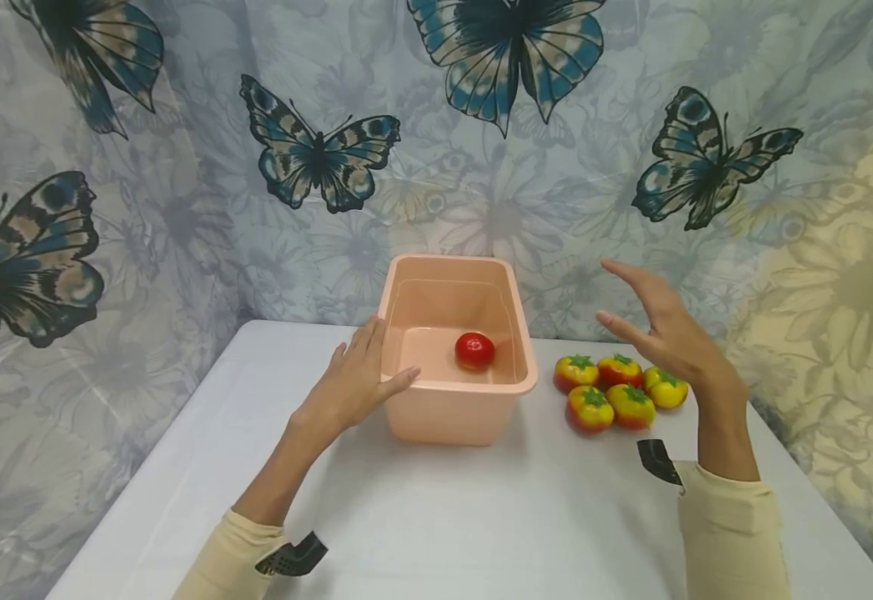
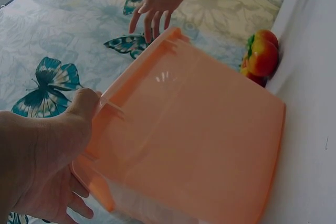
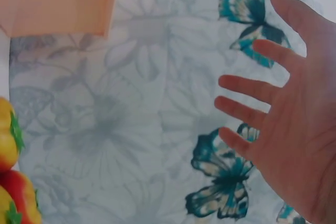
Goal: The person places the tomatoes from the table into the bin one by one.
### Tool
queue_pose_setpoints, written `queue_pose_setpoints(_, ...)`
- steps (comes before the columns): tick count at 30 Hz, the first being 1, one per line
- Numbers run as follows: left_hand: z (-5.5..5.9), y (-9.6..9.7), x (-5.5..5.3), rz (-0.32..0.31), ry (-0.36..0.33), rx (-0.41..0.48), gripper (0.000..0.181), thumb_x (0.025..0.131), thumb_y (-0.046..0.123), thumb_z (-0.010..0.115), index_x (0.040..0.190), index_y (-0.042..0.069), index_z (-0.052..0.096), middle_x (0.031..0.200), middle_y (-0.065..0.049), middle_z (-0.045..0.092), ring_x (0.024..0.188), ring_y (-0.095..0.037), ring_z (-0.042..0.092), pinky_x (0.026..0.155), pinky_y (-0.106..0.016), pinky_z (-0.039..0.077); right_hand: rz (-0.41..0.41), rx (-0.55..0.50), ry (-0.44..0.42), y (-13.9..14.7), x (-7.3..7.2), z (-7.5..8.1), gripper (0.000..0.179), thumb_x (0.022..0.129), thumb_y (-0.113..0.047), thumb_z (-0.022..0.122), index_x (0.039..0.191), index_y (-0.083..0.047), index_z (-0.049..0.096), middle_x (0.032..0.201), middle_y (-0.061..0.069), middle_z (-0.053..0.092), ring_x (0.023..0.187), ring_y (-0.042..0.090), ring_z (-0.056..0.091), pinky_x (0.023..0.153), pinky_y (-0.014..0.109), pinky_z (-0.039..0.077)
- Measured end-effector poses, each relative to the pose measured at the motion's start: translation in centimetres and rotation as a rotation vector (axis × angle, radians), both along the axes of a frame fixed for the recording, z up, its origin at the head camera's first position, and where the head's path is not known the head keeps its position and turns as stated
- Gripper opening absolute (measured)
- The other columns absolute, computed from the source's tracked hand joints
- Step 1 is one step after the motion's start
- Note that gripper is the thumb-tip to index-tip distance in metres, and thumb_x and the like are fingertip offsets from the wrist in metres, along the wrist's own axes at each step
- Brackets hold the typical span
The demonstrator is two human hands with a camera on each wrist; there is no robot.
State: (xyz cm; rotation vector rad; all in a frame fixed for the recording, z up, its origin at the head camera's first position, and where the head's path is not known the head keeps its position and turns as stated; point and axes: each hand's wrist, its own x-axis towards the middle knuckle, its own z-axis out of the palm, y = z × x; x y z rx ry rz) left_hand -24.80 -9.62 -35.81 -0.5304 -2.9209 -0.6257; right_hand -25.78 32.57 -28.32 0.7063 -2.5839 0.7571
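A peach-coloured plastic bin (image 1: pixel 454 412) stands upright on the white table with one round red fruit (image 1: pixel 474 351), tomato-like, on its floor. My left hand (image 1: pixel 349 379) rests against the bin's left side, fingers straight along the wall and thumb at the front rim. The left wrist view shows that thumb (image 2: pixel 84 106) at the rim. Raised to the right of the bin, my right hand (image 1: pixel 669 329) has its fingers extended and spread, with nothing in them. Below it lie several red-and-yellow tomato-like fruits (image 1: pixel 589 408) with green leafy tops, grouped on the table.
The white table (image 1: pixel 556 525) runs back to a wall hanging (image 1: pixel 481 192) printed with flowers and butterflies, close behind the bin. A black wrist device (image 1: pixel 293 556) sits at the left cuff, another device (image 1: pixel 659 461) at the right cuff.
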Motion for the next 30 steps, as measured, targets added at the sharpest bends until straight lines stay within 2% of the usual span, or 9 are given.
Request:
queue_pose_setpoints(4, -0.1, 0.0, 0.1, -0.004, -0.003, 0.0, 0.105, 0.088, 0.079, 0.031, 0.157, 0.003, 0.007, 0.165, -0.013, 0.008, 0.152, -0.031, 0.014, 0.12, -0.059, 0.018, -0.023, -0.018, 0.004, 0.8, -0.2, -0.6, 0.07, 0.092, -0.025, 0.062, 0.154, -0.026, 0.029, 0.158, 0.013, 0.031, 0.141, 0.045, 0.028, 0.108, 0.075, 0.016)
queue_pose_setpoints(8, -0.5, 0.1, 0.2, -0.006, -0.025, 0.01, 0.106, 0.087, 0.08, 0.033, 0.157, 0.005, 0.006, 0.166, -0.011, 0.007, 0.153, -0.03, 0.014, 0.12, -0.059, 0.017, -0.062, -0.02, -0.02, 1.8, -0.2, -1.3, 0.07, 0.093, -0.027, 0.062, 0.154, -0.03, 0.028, 0.158, 0.014, 0.031, 0.141, 0.046, 0.028, 0.107, 0.076, 0.017)
queue_pose_setpoints(13, -0.5, 0.4, 0.1, -0.006, -0.03, 0.018, 0.106, 0.087, 0.08, 0.034, 0.157, 0.006, 0.006, 0.166, -0.011, 0.008, 0.153, -0.03, 0.014, 0.12, -0.059, 0.016, -0.14, 0.02, -0.058, 3.4, -0.3, -1.9, 0.071, 0.093, -0.033, 0.061, 0.155, -0.032, 0.025, 0.16, 0.015, 0.028, 0.142, 0.047, 0.026, 0.108, 0.076, 0.016)
queue_pose_setpoints(19, -0.2, 0.4, 0.1, -0.003, -0.027, 0.006, 0.107, 0.087, 0.081, 0.03, 0.157, 0.005, 0.005, 0.166, -0.012, 0.007, 0.152, -0.031, 0.014, 0.121, -0.058, 0.015, -0.208, 0.138, -0.109, 5.3, -0.7, -2.1, 0.074, 0.094, -0.041, 0.058, 0.156, -0.026, 0.022, 0.158, 0.021, 0.028, 0.14, 0.051, 0.026, 0.106, 0.077, 0.016)
queue_pose_setpoints(23, 0.0, 0.2, 0.2, -0.001, -0.029, 0.012, 0.107, 0.087, 0.081, 0.029, 0.157, 0.005, 0.005, 0.166, -0.011, 0.006, 0.153, -0.032, 0.013, 0.121, -0.058, 0.015, -0.261, 0.231, -0.198, 6.6, -1.0, -2.6, 0.078, 0.094, -0.048, 0.055, 0.157, -0.019, 0.019, 0.157, 0.025, 0.027, 0.137, 0.056, 0.025, 0.103, 0.079, 0.016)
queue_pose_setpoints(30, 0.2, 0.0, 0.1, 0.009, -0.033, 0.021, 0.107, 0.086, 0.081, 0.03, 0.157, 0.005, 0.005, 0.166, -0.011, 0.006, 0.152, -0.033, 0.014, 0.12, -0.059, 0.017, -0.34, 0.404, -0.351, 9.6, -2.0, -6.0, 0.089, 0.094, -0.057, 0.051, 0.153, 0.002, 0.019, 0.149, 0.037, 0.029, 0.131, 0.061, 0.028, 0.097, 0.081, 0.021)
